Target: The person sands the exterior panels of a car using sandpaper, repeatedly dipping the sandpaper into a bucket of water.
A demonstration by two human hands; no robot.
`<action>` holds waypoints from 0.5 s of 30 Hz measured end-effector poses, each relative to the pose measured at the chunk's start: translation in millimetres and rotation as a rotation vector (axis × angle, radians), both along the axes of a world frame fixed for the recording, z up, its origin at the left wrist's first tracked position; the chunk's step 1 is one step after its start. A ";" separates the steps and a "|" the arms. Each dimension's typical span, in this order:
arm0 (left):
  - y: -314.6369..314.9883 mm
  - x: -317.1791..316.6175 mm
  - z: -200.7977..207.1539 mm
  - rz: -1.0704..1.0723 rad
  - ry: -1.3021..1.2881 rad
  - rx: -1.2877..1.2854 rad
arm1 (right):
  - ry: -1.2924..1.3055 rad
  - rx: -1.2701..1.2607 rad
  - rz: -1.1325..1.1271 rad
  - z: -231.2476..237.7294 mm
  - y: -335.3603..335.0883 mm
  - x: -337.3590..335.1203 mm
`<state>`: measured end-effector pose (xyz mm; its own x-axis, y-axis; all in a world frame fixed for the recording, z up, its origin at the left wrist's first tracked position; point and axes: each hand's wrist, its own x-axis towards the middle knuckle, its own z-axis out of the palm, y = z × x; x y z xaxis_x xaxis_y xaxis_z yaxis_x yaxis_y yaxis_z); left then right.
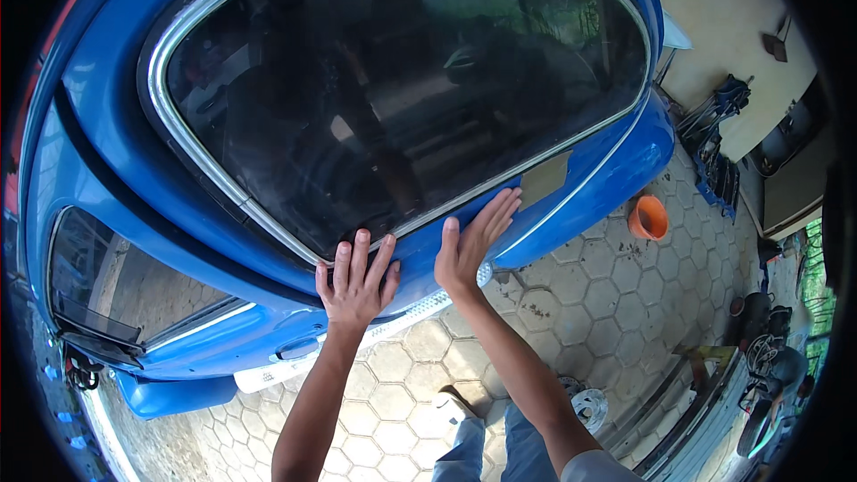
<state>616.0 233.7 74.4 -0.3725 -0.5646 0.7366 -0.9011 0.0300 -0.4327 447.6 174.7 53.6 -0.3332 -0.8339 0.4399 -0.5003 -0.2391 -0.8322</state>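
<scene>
A blue car (107, 134) fills the upper left, its large dark glass window (402, 98) framed by a chrome trim strip (192, 156). My left hand (355, 286) rests with spread fingers at the window's near corner, fingertips over the trim and lower glass edge. To its right, my right hand (478, 245) lies stretched out on the blue body just below the trim, fingers pointing away to the right. Neither hand holds anything. Beyond the right fingertips is a tan patch (546, 180) on the blue panel.
An orange bucket (648, 218) stands on hexagonal paving (580, 303) to the right. Long metal strips (683, 419) lie at the lower right near a pile of parts (777, 375). A round silvery disc (589, 409) is near my legs. Dark gear (714, 152) leans by the wall.
</scene>
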 end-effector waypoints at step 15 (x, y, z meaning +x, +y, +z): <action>4.4 -2.5 -0.2 -0.029 0.035 0.022 | -0.030 0.040 0.043 -15.7 11.8 -12.1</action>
